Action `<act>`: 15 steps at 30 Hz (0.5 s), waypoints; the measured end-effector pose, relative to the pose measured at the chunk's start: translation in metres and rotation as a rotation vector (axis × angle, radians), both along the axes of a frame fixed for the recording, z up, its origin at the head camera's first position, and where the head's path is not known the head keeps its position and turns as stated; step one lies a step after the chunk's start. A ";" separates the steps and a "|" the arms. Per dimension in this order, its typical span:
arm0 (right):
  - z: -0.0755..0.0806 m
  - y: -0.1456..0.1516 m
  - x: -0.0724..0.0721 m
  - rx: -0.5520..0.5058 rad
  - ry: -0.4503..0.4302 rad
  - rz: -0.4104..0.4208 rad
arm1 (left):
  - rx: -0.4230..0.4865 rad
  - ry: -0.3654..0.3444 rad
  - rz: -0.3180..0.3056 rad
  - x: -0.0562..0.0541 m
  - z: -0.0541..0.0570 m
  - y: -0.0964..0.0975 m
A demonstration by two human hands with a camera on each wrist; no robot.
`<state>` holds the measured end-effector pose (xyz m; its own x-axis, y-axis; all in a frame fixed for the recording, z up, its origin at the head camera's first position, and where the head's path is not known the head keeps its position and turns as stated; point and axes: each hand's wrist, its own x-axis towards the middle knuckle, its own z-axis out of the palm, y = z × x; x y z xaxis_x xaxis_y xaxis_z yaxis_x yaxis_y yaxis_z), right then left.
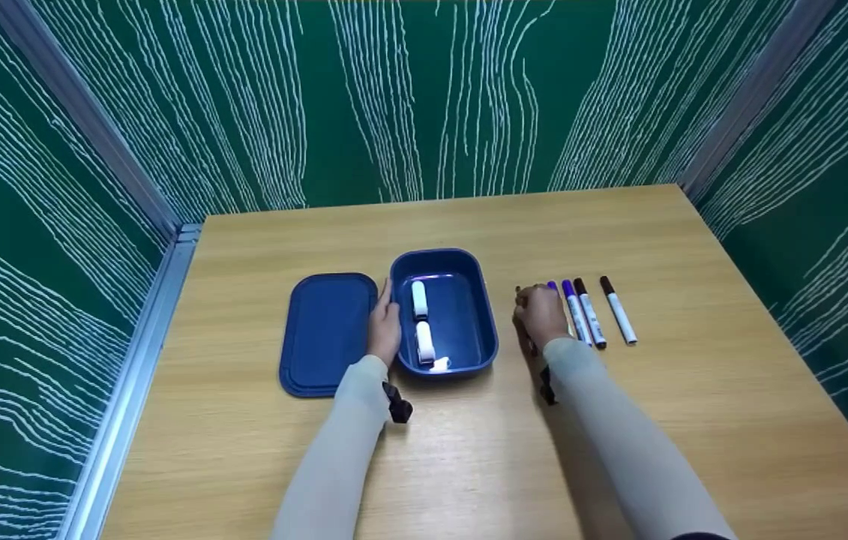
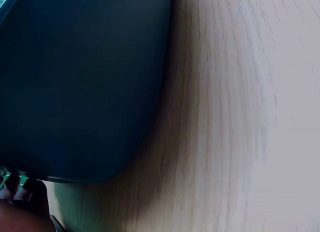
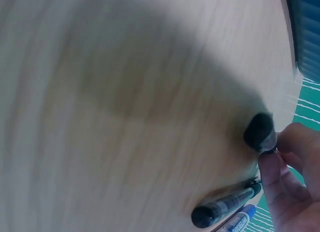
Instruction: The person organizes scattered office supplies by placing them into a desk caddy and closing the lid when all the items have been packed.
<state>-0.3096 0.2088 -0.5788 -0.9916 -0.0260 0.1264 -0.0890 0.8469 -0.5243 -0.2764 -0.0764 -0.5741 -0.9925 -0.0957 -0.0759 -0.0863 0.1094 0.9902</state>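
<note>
A deep blue plastic box (image 1: 472, 315) stands uncovered on the table. Two white objects (image 1: 420, 300), like small staplers, lie inside along its left side. My left hand (image 1: 385, 326) rests against the box's left wall with its fingers stretched along it. In the left wrist view the box wall (image 2: 85, 82) fills much of the picture, and fingertips touch its edge. To the right of the box, my right hand (image 1: 542, 311) pinches a marker (image 3: 261, 133) between thumb and fingers, dark end showing. A black-ended marker (image 3: 225, 207) and a blue-capped marker (image 3: 237, 222) lie close by.
The flat blue lid (image 1: 328, 337) lies left of the box. Several white-barrelled markers (image 1: 590, 315) with purple or black ends lie right of my right hand; one (image 1: 621, 315) is set apart. Green walls with white lines (image 1: 431, 105) surround the wooden table (image 1: 468, 457).
</note>
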 end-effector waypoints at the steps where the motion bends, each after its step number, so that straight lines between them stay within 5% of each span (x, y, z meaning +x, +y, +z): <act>1: 0.000 0.000 0.000 -0.005 0.005 -0.001 | 0.000 -0.005 -0.001 0.000 0.000 0.000; 15: 0.017 -0.014 0.001 -0.149 0.050 -0.016 | 0.021 -0.036 -0.020 0.003 0.001 -0.001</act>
